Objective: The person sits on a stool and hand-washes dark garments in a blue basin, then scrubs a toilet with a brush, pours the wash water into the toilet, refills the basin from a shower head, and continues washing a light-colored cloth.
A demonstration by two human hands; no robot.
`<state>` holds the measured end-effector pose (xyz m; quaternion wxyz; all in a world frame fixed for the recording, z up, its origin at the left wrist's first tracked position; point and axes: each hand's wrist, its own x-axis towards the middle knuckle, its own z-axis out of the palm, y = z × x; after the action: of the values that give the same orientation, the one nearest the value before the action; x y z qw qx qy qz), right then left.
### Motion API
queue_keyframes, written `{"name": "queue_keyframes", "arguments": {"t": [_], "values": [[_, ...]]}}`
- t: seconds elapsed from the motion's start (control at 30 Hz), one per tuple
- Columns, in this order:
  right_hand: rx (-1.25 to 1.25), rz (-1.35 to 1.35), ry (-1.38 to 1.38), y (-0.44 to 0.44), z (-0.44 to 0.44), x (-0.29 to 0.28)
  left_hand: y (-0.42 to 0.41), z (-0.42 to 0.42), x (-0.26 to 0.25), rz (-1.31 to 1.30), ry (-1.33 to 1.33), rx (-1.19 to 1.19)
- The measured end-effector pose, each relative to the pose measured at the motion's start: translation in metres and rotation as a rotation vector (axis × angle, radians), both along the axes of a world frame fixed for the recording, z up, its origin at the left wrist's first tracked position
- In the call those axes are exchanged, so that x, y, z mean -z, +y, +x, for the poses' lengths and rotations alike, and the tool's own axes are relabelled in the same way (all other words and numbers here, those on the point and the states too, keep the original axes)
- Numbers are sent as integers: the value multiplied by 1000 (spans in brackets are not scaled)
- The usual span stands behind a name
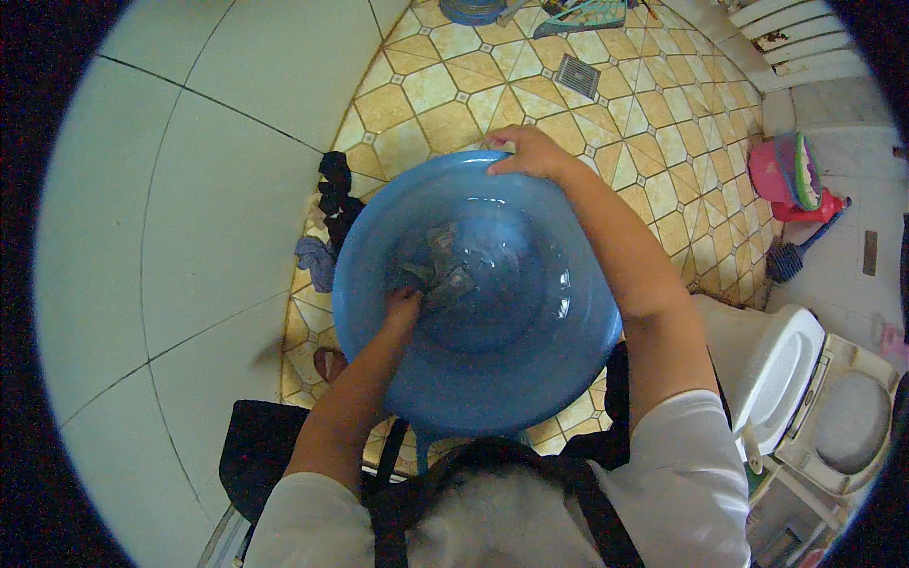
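A large round blue plastic basin point(497, 397) stands before me and holds water. My right hand point(529, 153) grips its far rim, with the thumb on the inner side and the fingers outside. Inside the basin, my left hand point(406, 302) reaches down at the left, beside a crumpled greyish cloth point(451, 284). Its fingertips are hidden by the water and dark material, so their hold on the cloth is unclear.
Black cloth point(337, 188) and a grey-blue cloth point(316, 263) lie along the left wall. A floor drain point(577, 76) is set in the tiles ahead. At right are a pink bucket point(770, 170), a dark blue brush point(788, 259) and a white toilet point(788, 369).
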<state>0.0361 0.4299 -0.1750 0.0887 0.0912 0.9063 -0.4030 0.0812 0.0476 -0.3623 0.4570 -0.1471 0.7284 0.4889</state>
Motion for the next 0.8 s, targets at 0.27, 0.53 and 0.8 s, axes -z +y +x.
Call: {"name": "queue_keyframes", "arguments": {"t": [0.27,0.53,0.8], "values": [[278,-359,-183,-2,-15,18,6,1,10,4,-31,-29],[418,357,-148,47,3,30,4,-6,-14,27,70,4],[860,812,-106,131,76,-11,4,-4,-16,7,0,-44]]}}
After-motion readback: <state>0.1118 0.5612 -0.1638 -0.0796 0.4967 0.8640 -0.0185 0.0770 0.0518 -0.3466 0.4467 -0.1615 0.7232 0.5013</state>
